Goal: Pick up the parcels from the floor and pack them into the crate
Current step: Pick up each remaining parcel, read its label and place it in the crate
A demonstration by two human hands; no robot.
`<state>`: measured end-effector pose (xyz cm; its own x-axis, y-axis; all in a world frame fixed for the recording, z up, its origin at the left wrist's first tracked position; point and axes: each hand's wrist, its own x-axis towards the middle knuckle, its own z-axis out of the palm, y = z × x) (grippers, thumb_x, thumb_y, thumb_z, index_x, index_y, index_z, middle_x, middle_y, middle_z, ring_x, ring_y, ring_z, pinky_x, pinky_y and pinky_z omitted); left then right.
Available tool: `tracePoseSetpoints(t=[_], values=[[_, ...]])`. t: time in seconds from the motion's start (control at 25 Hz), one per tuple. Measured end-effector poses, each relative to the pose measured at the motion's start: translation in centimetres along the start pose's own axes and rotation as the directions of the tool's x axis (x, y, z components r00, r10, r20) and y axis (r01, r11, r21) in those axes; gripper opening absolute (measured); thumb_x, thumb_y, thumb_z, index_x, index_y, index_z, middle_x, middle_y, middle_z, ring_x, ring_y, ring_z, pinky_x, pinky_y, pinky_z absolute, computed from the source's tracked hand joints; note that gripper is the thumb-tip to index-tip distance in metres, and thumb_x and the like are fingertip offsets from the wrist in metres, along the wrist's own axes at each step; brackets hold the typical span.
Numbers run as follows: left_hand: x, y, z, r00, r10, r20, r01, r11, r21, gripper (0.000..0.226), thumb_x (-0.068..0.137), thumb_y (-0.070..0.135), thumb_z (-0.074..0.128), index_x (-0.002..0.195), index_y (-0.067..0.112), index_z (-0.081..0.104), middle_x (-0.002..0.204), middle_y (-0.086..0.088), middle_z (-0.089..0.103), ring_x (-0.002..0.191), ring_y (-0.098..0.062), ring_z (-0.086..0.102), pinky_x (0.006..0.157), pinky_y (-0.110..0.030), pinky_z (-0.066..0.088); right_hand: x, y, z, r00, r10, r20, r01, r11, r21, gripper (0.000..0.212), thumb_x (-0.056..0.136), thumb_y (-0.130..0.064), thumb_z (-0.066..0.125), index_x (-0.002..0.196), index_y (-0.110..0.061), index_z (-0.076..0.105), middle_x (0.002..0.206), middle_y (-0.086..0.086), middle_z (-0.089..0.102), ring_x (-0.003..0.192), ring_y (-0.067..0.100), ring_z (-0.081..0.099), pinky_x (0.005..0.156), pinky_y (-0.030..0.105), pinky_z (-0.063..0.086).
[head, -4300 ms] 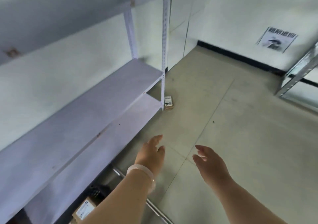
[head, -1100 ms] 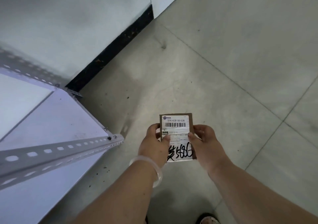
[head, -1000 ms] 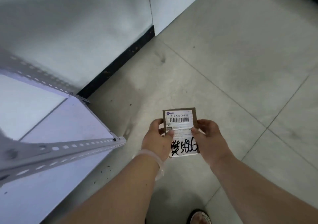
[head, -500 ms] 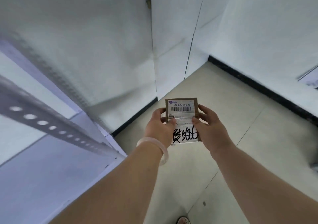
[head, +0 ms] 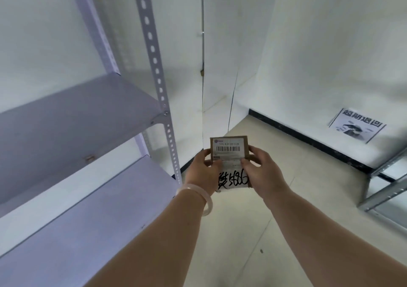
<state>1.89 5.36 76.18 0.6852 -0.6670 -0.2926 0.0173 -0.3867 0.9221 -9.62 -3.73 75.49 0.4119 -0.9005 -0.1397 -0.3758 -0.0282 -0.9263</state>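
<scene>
A small brown cardboard parcel [head: 229, 149] with a white barcode label and black handwriting is held up in front of me, well above the floor. My left hand [head: 203, 172] grips its left edge, thumb on the label, with a pale bangle on the wrist. My right hand [head: 262, 172] grips its right edge the same way. The crate is not in view.
A white metal shelving unit [head: 160, 92] with bare shelves stands close on my left. Another metal rack [head: 387, 185] is at the right edge. White walls meet in a corner ahead, with a printed sign [head: 356, 128] low on the right wall. Grey tiled floor [head: 308, 187] lies below.
Both hands took the parcel from the floor by the shelf leg. Since a second ago my view has risen from the floor to the walls and shelves, with the parcel still held in both hands.
</scene>
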Motion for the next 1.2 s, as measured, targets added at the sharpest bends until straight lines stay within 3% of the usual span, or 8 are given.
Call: tracePoseSetpoints(t=[0.08, 0.24, 0.36, 0.52, 0.76, 0.88, 1.08, 1.2], values=[[-3.9, 0.1, -2.2, 0.999, -0.003, -0.038, 0.002, 1.000, -0.016, 0.037, 0.093, 0.023, 0.052, 0.130, 0.025, 0.048, 0.109, -0.001, 0.067, 0.083, -0.015, 0.067, 0.057, -0.030, 0.058, -3.5, -1.9, -0.1, 0.999, -0.018, 0.044, 0.019, 0.999, -0.040, 0.043, 0.090, -0.027, 0.056, 0.132, -0.034, 0.049, 0.122, -0.007, 0.061, 0.101, 0.017, 0.063, 0.085, 0.041, 0.056], [-12.8, -0.2, -6.4, 0.989, -0.016, -0.150, 0.003, 0.996, -0.088, 0.037, 0.094, 0.019, 0.053, 0.131, 0.022, 0.048, 0.105, 0.000, 0.066, 0.075, -0.008, 0.064, 0.045, -0.017, 0.052, -10.9, -4.4, 0.3, 0.981, -0.070, 0.183, 0.078, 0.996, -0.038, 0.042, 0.090, -0.029, 0.057, 0.131, -0.037, 0.049, 0.121, -0.010, 0.062, 0.103, 0.016, 0.062, 0.086, 0.043, 0.056], [-20.3, -3.1, -8.5, 0.959, -0.064, -0.276, 0.026, 0.990, -0.141, 0.039, 0.093, 0.020, 0.053, 0.132, 0.022, 0.047, 0.110, -0.002, 0.066, 0.077, -0.009, 0.065, 0.045, -0.017, 0.052, -17.4, -3.6, 1.2, 0.939, -0.112, 0.324, 0.133, 0.990, -0.044, 0.041, 0.090, -0.030, 0.059, 0.130, -0.036, 0.050, 0.119, -0.011, 0.062, 0.102, 0.016, 0.062, 0.087, 0.044, 0.055], [-31.2, -8.3, -9.3, 0.893, -0.178, -0.413, 0.077, 0.965, -0.251, 0.040, 0.092, 0.019, 0.056, 0.132, 0.021, 0.048, 0.107, -0.002, 0.068, 0.078, -0.011, 0.066, 0.046, -0.017, 0.052, -26.9, -1.3, 1.7, 0.856, -0.150, 0.495, 0.216, 0.973, -0.079, 0.043, 0.091, -0.031, 0.060, 0.133, -0.032, 0.050, 0.115, -0.011, 0.062, 0.101, 0.016, 0.061, 0.086, 0.035, 0.052], [-44.8, -15.9, -12.7, 0.789, -0.338, -0.513, 0.140, 0.912, -0.384, 0.046, 0.090, 0.023, 0.059, 0.135, 0.022, 0.047, 0.105, -0.001, 0.068, 0.090, -0.021, 0.069, 0.073, -0.041, 0.061, -39.3, 1.9, 5.0, 0.705, -0.095, 0.703, 0.242, 0.963, -0.114, 0.041, 0.089, -0.031, 0.062, 0.130, -0.032, 0.053, 0.117, -0.006, 0.065, 0.101, 0.020, 0.064, 0.087, 0.047, 0.055], [-50.0, -19.4, -15.0, 0.735, -0.403, -0.546, 0.169, 0.888, -0.427, 0.047, 0.090, 0.026, 0.058, 0.135, 0.025, 0.044, 0.108, 0.001, 0.067, 0.094, -0.021, 0.068, 0.078, -0.040, 0.059, -44.6, 2.8, 7.6, 0.628, -0.074, 0.774, 0.281, 0.950, -0.137, 0.045, 0.090, -0.030, 0.062, 0.134, -0.027, 0.050, 0.120, -0.001, 0.063, 0.104, 0.023, 0.063, 0.088, 0.046, 0.054], [-57.6, -25.8, -19.7, 0.635, -0.491, -0.596, 0.165, 0.840, -0.517, 0.046, 0.090, 0.026, 0.059, 0.134, 0.025, 0.045, 0.103, 0.002, 0.067, 0.089, -0.018, 0.068, 0.080, -0.040, 0.059, -54.0, 3.5, 13.0, 0.489, -0.057, 0.870, 0.385, 0.910, -0.156, 0.045, 0.092, -0.029, 0.060, 0.136, -0.025, 0.048, 0.110, -0.005, 0.058, 0.101, 0.020, 0.060, 0.080, 0.033, 0.050], [-61.6, -29.1, -23.0, 0.607, -0.519, -0.602, 0.141, 0.815, -0.561, 0.042, 0.090, 0.025, 0.060, 0.130, 0.026, 0.047, 0.103, 0.002, 0.068, 0.090, -0.018, 0.068, 0.080, -0.040, 0.059, -59.4, 3.9, 16.6, 0.454, -0.047, 0.890, 0.429, 0.886, -0.173, 0.044, 0.093, -0.028, 0.059, 0.135, -0.023, 0.049, 0.113, -0.001, 0.060, 0.101, 0.020, 0.058, 0.081, 0.032, 0.046]])
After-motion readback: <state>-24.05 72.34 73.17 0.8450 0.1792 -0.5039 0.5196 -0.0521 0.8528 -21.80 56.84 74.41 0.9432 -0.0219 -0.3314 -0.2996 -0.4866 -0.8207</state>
